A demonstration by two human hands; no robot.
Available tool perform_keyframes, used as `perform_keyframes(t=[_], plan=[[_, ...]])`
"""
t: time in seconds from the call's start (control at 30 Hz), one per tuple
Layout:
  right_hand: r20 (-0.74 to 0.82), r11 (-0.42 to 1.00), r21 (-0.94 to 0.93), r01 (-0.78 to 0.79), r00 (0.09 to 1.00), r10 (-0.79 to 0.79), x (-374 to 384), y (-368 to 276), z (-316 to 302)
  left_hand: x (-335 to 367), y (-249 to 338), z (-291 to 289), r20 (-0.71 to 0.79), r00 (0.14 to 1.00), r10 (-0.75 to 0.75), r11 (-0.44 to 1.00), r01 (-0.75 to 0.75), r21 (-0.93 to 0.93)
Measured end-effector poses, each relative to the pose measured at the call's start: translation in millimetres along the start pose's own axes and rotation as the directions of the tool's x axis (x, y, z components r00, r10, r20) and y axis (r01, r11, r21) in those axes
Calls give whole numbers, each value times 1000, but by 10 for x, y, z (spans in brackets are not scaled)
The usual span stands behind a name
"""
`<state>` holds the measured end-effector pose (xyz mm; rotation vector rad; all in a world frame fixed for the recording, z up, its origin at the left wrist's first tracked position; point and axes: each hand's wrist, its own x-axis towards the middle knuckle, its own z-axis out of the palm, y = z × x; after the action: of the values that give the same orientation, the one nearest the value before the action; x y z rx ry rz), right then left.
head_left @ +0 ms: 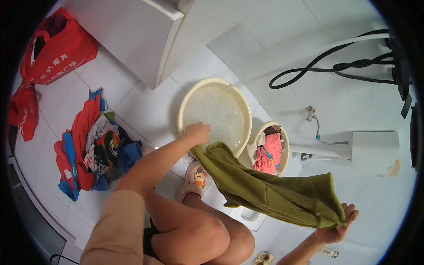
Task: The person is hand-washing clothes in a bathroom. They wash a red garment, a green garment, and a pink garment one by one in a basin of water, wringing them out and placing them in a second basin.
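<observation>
An olive-green fleece garment (269, 187) hangs stretched between my two hands; its exact kind is unclear. My left hand (197, 133) is closed at the garment's upper-left end, by the near rim of a cream round basin (180, 119). Its fingertips are partly hidden. Out to the lower right, my right hand (338, 228) grips a corner of the garment between thumb and fingers. Cloudy, sudsy water (214, 110) fills the basin. The garment's middle passes in front of a smaller cream tub (286, 152), which holds pink clothing (268, 154) and other cloths.
A pile of red, blue and white clothes (104, 145) lies on the tiled floor at left. Red bags (66, 53) stand at the upper left, near a white panel (132, 35). Black hoses (304, 70) hang at right. My shod foot (195, 179) is beside the basin.
</observation>
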<state>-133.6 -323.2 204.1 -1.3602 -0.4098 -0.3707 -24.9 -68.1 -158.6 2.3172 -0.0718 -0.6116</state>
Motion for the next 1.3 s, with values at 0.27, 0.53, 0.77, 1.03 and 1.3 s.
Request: perform_keyframes(t=[0.27,0.53,0.77,1.03,1.3], plan=[[110,997,68,-44,993,37,-117,-84,-131,432,91,902,70,992,103,941,-74,-331],[-149,999,-48,-11,989,4,-300,-94,-532,51,1130,-1122,-422,846,326,479,-533,-698],[-123,982,162,95,990,-76,373,102,-19,-533,2629,-2468,-682,572,457,136,-802,-582],[47,944,-276,-179,979,199,365,888,83,-531,2614,-2466,-689,488,535,270,-872,-408],[280,493,-863,111,917,285,-299,2169,-258,-716,2129,-1715,-395,804,444,319,-554,-769]])
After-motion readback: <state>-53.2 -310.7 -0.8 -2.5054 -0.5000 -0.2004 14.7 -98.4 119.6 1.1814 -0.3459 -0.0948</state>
